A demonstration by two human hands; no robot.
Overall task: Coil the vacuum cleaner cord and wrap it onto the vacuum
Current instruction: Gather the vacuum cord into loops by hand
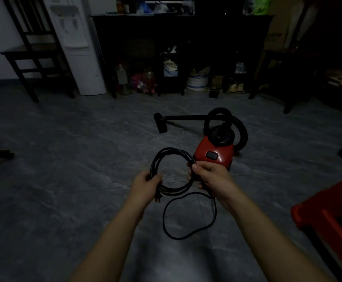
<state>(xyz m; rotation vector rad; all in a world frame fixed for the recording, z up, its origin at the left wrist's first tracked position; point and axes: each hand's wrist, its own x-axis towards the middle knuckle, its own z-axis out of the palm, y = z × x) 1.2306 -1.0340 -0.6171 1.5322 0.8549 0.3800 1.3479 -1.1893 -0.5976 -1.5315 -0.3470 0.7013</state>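
Observation:
A small red vacuum cleaner (213, 154) with a black hose and a wand sits on the grey tiled floor. Its black cord (172, 153) is gathered into a round coil of several loops held up in front of me. My left hand (145, 185) grips the coil's lower left side, and the plug (157, 198) hangs just below that hand. My right hand (210, 177) pinches the coil's right side, close in front of the vacuum's body. A slack loop of cord (167, 220) trails down onto the floor below my hands.
A dark cabinet (182, 49) with bottles and clutter stands at the back. A white water dispenser (78, 47) and a dark chair (33, 49) are at the back left. A red plastic stool (332, 216) is at my right.

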